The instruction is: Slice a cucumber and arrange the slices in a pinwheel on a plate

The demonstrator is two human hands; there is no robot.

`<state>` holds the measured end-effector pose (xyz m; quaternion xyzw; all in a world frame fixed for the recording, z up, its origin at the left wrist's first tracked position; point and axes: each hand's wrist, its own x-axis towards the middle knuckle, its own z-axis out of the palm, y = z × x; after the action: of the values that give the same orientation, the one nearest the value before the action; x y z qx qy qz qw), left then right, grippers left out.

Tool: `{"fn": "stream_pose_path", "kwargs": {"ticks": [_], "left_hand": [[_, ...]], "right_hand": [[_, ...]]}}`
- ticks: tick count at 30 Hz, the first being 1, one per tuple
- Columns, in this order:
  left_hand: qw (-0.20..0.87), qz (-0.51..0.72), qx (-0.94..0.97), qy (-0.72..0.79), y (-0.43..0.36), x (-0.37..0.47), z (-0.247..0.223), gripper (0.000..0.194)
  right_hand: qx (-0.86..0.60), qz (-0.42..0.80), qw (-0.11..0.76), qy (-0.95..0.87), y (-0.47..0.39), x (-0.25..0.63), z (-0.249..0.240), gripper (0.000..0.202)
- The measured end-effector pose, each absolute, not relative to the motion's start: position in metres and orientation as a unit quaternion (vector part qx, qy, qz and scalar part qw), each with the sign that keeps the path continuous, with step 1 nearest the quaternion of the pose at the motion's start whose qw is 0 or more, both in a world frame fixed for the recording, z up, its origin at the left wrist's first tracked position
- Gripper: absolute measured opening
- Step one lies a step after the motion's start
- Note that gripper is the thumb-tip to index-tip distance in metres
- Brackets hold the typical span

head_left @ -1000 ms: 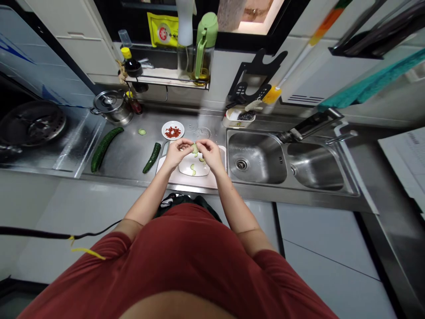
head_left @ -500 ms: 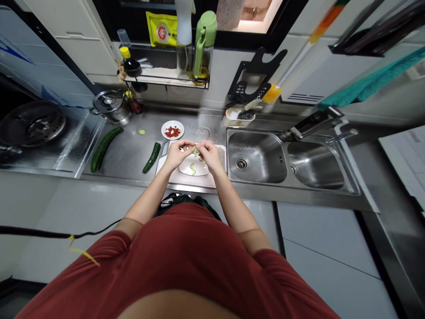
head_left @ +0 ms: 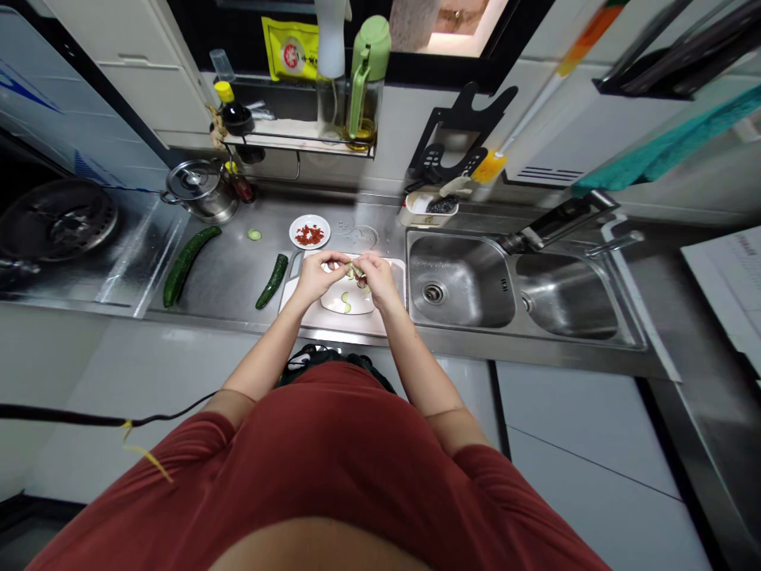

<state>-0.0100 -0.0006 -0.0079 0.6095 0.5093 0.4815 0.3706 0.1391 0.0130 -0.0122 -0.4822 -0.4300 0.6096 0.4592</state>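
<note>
Over a white plate [head_left: 333,304] on a pale cutting board [head_left: 309,320], my left hand [head_left: 319,276] and my right hand [head_left: 379,279] meet at the fingertips. Both pinch small pale-green cucumber pieces [head_left: 353,270] between them; how each piece is held is too small to tell. A curved cucumber slice [head_left: 346,302] lies on the plate. Left of the board are a short cut cucumber [head_left: 272,281] and a longer cucumber [head_left: 188,265]. Behind the board, a small white dish [head_left: 310,232] holds chopped red pieces.
A cucumber end [head_left: 254,235] lies on the steel counter. A lidded pot [head_left: 200,190] stands back left, near a wok [head_left: 58,220]. On the right is a double sink [head_left: 460,277] with a faucet [head_left: 559,222]. A shelf [head_left: 285,143] holds bottles above.
My right hand's fingers have shifted slightly around the cucumber pieces. Both hands stay together over the plate, and the view has moved a little.
</note>
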Motion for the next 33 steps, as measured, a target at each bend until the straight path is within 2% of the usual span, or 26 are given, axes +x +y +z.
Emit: {"fn": "stream_pose_path", "kwargs": {"ticks": [9,18,28,33], "left_hand": [[0.302,0.464,0.642,0.531,-0.003,-0.006,-0.001,0.006],[0.194,0.427,0.703,0.535,-0.006,-0.006,-0.005,0.011],[0.163,0.426,0.712,0.534,-0.008,-0.006,-0.015,0.009],[0.199,0.457,0.679,0.539,-0.011,-0.001,-0.017,0.006]], "right_hand": [[-0.469,0.649,0.449,-0.397,0.013,0.14,-0.015,0.017],[-0.465,0.681,0.431,-0.366,0.012,0.141,-0.015,0.017],[-0.454,0.714,0.413,-0.338,0.012,0.14,-0.015,0.019],[-0.458,0.706,0.417,-0.343,0.012,0.141,-0.011,0.019]]}}
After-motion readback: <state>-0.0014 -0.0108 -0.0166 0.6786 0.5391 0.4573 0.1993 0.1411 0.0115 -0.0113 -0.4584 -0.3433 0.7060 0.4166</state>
